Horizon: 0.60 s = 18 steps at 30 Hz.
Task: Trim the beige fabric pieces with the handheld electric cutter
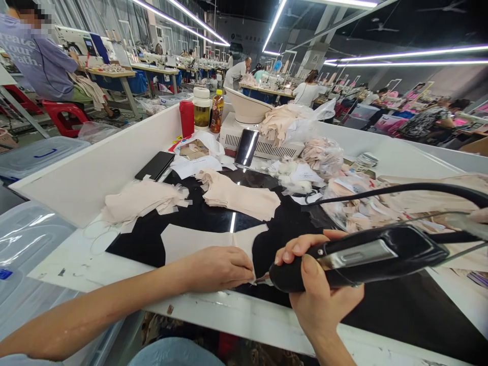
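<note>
A pale beige fabric piece (190,246) lies on the black sheet (152,244) near the table's front edge. My left hand (221,267) rests over its right part, fingers pressed together at the lower right corner; what they pinch is too small to tell. My right hand (320,284) is wrapped round a black handheld tool (366,256), whose thin tip points left and sits close to my left fingertips. Behind the piece are a stack of beige fabric pieces (238,195) and, to the left, a looser pile of them (143,201).
Cables run right from the tool. Behind the stacks stand a phone (247,147), a black flat case (155,166), a red cup (186,118), a jar (201,108) and a bottle (217,112). Bagged fabric (351,198) fills the right side. A white side wall (87,178) borders the left.
</note>
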### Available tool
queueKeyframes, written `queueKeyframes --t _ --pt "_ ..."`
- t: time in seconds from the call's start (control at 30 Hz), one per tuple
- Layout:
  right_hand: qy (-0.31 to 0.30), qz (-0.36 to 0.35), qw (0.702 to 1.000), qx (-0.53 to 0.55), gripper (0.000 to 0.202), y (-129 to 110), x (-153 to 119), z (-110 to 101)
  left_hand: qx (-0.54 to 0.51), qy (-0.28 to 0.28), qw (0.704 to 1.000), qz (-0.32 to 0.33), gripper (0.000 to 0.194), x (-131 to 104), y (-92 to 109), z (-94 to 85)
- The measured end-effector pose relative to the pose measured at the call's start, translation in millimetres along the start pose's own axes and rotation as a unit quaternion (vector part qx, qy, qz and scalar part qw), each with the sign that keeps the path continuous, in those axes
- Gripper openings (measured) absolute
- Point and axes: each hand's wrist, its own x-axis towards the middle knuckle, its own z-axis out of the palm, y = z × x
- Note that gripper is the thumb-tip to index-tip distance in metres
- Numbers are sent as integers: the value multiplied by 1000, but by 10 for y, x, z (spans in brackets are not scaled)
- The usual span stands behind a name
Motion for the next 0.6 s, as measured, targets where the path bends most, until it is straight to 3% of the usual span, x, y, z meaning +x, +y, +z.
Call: queueKeyframes --t 0.3,0.6 --pt "-4 3 1000 -25 35 -13 109 -70 42 12 999 -14 18 -39 28 -29" --pt "112 33 968 -221 47 1 414 -335 -6 -20 999 -31 13 -245 215 -84"
